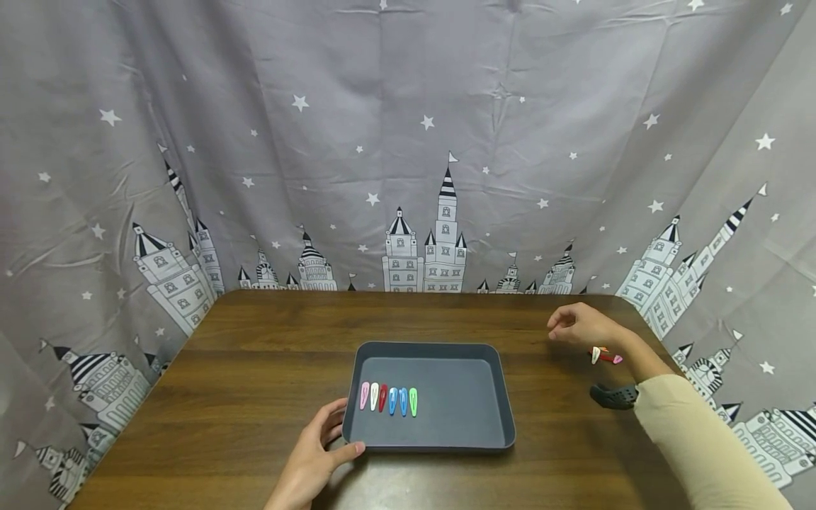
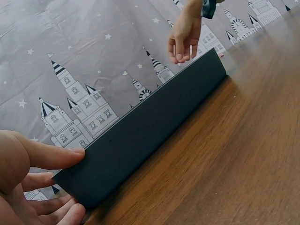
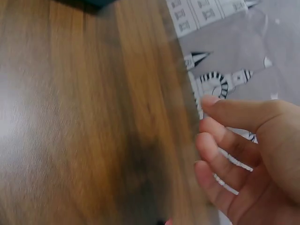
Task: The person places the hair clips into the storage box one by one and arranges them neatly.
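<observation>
A dark grey rectangular tray [image 1: 446, 397] sits on the table. Along its left part, several snap hair clips stand in a row: pink [image 1: 365, 395], white [image 1: 374, 397], red [image 1: 382, 398], two blue [image 1: 392, 401] and green [image 1: 413, 401]. My left hand [image 1: 312, 453] holds the tray's near left corner, thumb [image 2: 58, 157] on the front wall and fingers round the side. To the right of the tray, my right hand [image 1: 580, 326] is raised over the table with loosely bent fingers and nothing between them. Close by it lies a small group of hair clips [image 1: 605, 356], partly hidden by the arm.
The brown wooden table [image 1: 268, 368] ends at a grey curtain [image 1: 408, 142] printed with castles and stars. A black perforated strap [image 1: 613, 397] shows beside the right sleeve [image 1: 695, 432].
</observation>
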Tool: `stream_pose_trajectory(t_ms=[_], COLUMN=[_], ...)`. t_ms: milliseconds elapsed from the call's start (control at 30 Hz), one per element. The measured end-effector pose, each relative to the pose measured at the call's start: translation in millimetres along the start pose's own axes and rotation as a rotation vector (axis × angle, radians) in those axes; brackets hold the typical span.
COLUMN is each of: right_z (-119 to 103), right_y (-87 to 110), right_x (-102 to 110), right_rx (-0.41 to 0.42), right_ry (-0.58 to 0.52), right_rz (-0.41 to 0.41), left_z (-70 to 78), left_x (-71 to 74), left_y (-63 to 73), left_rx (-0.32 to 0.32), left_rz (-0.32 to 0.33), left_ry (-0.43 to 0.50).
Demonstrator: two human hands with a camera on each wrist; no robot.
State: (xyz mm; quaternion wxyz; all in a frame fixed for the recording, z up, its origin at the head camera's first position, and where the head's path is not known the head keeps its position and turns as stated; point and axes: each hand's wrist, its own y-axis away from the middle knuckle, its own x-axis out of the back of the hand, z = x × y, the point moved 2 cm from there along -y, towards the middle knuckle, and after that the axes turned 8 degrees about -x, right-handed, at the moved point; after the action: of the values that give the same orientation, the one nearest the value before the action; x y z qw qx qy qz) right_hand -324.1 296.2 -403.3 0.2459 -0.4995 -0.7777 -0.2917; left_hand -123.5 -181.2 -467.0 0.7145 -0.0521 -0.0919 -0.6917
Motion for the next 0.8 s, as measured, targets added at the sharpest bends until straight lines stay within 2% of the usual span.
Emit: stream_pose_trajectory(t_ms=[233,467,800], right_z=[27.6,61.5,80.4], right_y=[11.5,27.8,34.4], right_x=[7.6,10.9,8.6], right_rx=[-0.016,-0.136,-0.129], right_ry=[0.086,0.093,0.272], right_rz=[0.118,0.192,0.264], left_z=[-0.6,-1.3,0.6], left_x=[0.2,-0.2,-0.8], left_y=[0.6,0.4,1.0], left_rx=[-0.01,-0.006,0.002], left_rz=[0.003,0.006,0.012], left_ry=[0.002,-0.008,-0.01])
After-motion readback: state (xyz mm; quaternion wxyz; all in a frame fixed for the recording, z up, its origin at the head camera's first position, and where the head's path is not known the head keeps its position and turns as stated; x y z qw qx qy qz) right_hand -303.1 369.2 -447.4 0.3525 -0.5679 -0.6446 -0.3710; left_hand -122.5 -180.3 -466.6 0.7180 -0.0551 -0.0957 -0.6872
